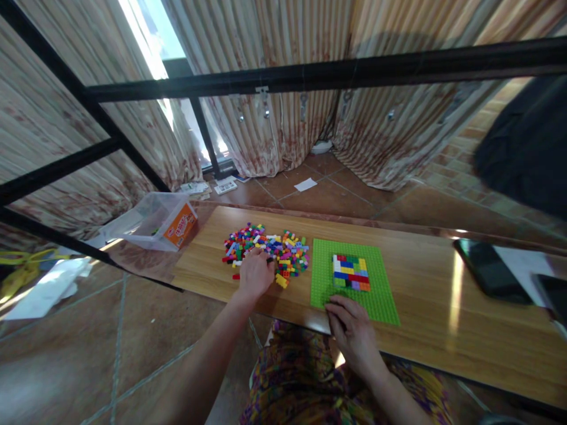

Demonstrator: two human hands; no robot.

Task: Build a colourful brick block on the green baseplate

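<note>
My left hand (257, 273) reaches into the near side of a heap of mixed toy building bricks (290, 245). Its fingertips are mostly hidden by the back of the hand, and a small dark spot shows beside the thumb. A green studded baseplate (321, 271) lies to the right of the heap. Near its middle sits a roughly square patch of joined bricks (351, 273) in red, blue, yellow, white and other colours. My right hand (349, 327) rests over the plate's near edge, fingers curled together; what they hold, if anything, is hidden.
A clear plastic box (153, 221) with an orange label stands left of the wooden tabletop (425, 283). A dark phone (489, 271), white paper (522, 274) and another dark device (551, 295) lie at the right. A black metal rail (310, 77) crosses in front of curtains.
</note>
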